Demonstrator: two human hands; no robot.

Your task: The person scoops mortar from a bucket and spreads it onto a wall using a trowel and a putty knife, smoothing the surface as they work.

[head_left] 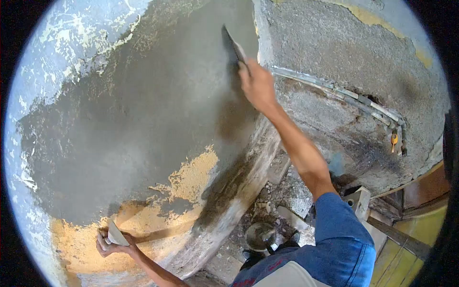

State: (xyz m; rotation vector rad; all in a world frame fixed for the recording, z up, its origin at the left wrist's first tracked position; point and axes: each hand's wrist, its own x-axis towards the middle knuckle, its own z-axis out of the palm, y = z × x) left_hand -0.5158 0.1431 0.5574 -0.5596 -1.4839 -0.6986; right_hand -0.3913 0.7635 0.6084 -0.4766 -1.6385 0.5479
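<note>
My right hand [258, 85] is closed around the handle of a trowel [232, 41]. The thin blade, seen nearly edge-on, lies against or very close to the grey plaster [129, 129] near the wall's corner. Lower left, my left hand [109, 247] grips a pale, flat, triangular-looking piece [115, 234], whose exact kind I cannot make out. That hand is near the orange-yellow old paint [76, 241] below the plaster. A rough-edged bare patch of the same orange-yellow [193, 177] shows between the plaster and the wall's lower edge.
Pipes [344, 91] run along the rough adjoining wall [334, 38], ending at a yellow-handled valve [394, 139]. Below, a round bucket [260, 236] stands among rubble [294, 191] by my feet. Wooden boards [399, 239] lie at the lower right.
</note>
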